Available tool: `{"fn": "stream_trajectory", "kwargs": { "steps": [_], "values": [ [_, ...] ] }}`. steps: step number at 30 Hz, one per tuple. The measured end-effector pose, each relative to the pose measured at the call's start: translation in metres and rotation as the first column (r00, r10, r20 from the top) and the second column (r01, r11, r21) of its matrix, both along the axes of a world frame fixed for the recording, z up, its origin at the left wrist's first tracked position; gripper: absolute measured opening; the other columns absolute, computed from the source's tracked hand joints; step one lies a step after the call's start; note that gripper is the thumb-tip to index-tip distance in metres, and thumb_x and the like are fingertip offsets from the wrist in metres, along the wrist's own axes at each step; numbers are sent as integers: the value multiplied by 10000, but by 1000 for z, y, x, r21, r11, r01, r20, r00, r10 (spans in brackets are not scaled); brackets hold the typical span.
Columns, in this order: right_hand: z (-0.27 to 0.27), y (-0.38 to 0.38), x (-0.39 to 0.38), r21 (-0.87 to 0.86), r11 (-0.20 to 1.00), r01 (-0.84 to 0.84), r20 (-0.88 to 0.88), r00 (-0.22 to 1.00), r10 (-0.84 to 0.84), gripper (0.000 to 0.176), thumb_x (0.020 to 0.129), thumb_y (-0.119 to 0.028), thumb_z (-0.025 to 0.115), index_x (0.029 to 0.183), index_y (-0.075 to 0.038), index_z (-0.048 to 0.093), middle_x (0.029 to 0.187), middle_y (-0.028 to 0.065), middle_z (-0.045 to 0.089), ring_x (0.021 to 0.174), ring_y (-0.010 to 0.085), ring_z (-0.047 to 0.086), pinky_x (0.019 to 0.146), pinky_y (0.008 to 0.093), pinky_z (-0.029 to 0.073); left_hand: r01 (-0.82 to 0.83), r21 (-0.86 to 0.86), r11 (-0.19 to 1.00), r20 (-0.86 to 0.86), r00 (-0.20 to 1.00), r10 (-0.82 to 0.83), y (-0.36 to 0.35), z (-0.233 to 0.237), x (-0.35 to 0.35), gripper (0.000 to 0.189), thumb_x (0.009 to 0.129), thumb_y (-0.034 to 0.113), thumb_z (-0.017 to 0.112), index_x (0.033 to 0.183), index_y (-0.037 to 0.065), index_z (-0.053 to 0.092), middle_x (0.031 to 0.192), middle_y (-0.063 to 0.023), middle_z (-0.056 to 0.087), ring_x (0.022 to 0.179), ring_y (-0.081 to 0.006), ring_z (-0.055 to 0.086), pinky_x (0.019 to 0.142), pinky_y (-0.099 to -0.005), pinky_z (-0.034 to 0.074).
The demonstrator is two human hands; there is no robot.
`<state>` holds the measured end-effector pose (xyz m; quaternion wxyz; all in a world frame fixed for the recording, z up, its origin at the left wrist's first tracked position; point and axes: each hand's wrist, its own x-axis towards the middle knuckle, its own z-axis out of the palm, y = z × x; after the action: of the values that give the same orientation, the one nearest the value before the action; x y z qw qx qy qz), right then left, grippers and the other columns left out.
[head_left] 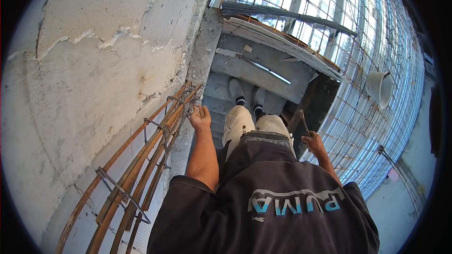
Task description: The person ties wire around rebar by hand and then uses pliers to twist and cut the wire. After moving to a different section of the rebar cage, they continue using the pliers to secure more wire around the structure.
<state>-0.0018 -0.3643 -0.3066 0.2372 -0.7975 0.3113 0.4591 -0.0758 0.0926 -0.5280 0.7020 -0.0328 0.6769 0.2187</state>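
Left hand (200,117) curled at top end of rebar cage (123,189) leaning on concrete wall (84,66); grasp unclear. Right hand (314,142) clenched round thin tool (303,123). Cage judged heavy, stiff, rusty-rough; grip long bars beside tie.

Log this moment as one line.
left hand: at rebar cage end, grip unclear | right hand: holds metal tool | feet: on concrete steps

Rebar cage (150,146) left, mesh (359,127) right, bucket (379,88) seemingly on mesh.
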Motion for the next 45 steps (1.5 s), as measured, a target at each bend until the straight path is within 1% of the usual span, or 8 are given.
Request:
{"fn": "stream_trajectory", "kwargs": {
  "steps": [3, 8, 12, 25, 30, 36, 40, 45],
  "values": [
    [-5, -5, -13, -13, 997, 77, 0, 997, -77, 428, 883, -252, 686, 1140, 79, 599, 718, 77, 568, 570, 157, 557, 490, 330, 445, 474, -113, 873, -29, 877, -480, -4, 10, -15, 536, 953, 145, 563, 1467, 123, 416, 1429, -80, 496, 1234, -221, 552, 971, -409, 503],
    [8, 9, -23, 80, 983, 166, -15, 986, -165, 317, 928, -287, 641, 936, 29, 609, 618, 40, 513, 496, 133, 508, 432, 305, 383, 987, -129, -95, -252, -125, -959, -27, 69, 2, 472, 959, 182, 581, 1413, 96, 486, 1234, -68, 630, 996, -184, 650, 818, -337, 537],
    [-3, 3, -51, 148, 962, 228, -38, 974, -224, 474, 897, -309, 663, 1166, 78, 622, 716, 91, 605, 577, 159, 578, 493, 334, 451, 974, -84, -209, -185, -221, -957, -42, 86, 22, 466, 978, 208, 555, 1421, 93, 465, 1298, -84, 620, 1131, -236, 625, 905, -386, 519],
    [-57, -75, -144, 215, 973, -80, 36, 997, 74, 546, 877, -394, 642, 1058, 120, 640, 805, 187, 665, 753, 227, 652, 689, 375, 482, 937, 102, -335, -266, -299, -916, -101, 67, -1, 429, 927, 172, 588, 1312, -16, 565, 1138, -138, 671, 908, -180, 669, 760, -291, 531],
    [-41, -75, -150, 170, 938, 302, 293, 893, -341, 471, 918, -447, 627, 852, 18, 594, 670, 85, 543, 638, 190, 502, 615, 385, 421, 813, -85, -577, -358, -565, -743, -108, 126, -15, 423, 917, 183, 595, 1294, -9, 580, 1114, -116, 675, 874, -174, 655, 737, -294, 525],
    [-60, -105, -113, 297, 910, 287, 375, 842, -388, 474, 942, -466, 603, 804, -14, 568, 670, 34, 526, 653, 146, 473, 600, 356, 397, 887, -351, -301, -345, -422, -838, -110, 139, -64, 401, 911, 208, 614, 1272, 35, 611, 1089, -89, 697, 939, -213, 664, 780, -320, 527],
    [-92, -105, -57, 348, 869, 352, 395, 785, -477, 422, 956, -423, 589, 884, -7, 598, 698, 38, 541, 682, 157, 494, 630, 348, 415, 700, -346, -624, -501, -701, -508, -93, 114, -84, 387, 911, 238, 631, 1239, 33, 625, 1140, -171, 685, 1045, -297, 656, 908, -371, 503],
    [-134, -87, -22, 356, 865, 353, 180, 883, -434, 412, 963, -423, 565, 946, -13, 604, 756, 75, 572, 734, 185, 532, 699, 357, 447, 431, -270, -861, -749, -656, -94, -72, 96, 9, 372, 882, 238, 650, 1176, 11, 643, 1145, -210, 669, 1107, -377, 607, 985, -437, 459]
  ]
}}
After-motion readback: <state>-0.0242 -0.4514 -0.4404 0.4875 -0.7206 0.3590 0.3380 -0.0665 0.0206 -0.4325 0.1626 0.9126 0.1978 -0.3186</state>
